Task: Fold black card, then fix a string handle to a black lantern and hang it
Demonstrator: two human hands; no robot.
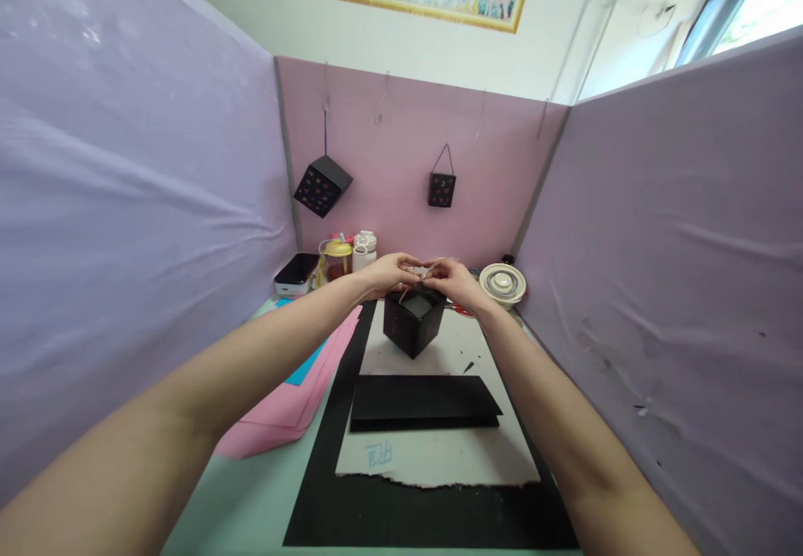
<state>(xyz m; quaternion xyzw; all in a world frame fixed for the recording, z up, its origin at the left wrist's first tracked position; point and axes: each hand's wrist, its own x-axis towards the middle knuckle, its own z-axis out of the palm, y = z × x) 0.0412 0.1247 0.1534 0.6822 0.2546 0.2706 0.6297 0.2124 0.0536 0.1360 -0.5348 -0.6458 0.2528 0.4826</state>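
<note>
A black paper box (414, 330) stands, or hangs just above, the far part of a white board, with one corner turned toward me. A thin cord (406, 290) runs from its top edge up to my fingers. My left hand (400, 271) is closed in a pinch over the box's top, on the cord. Beside it, fingertips nearly meeting, my right hand (450, 280) also pinches the cord. Fingers partly cover the box's rim. Nearer to me lies a folded sheet of black paper (423, 397).
The white board (439, 460) with a torn front edge rests on a black sheet (432, 514). Pink paper (276, 426) lies at left. A white device (297, 273), a yellow-lidded jar (339, 259) and a round cream object (503, 283) stand behind. Two black boxes (324, 186) hang from hooks.
</note>
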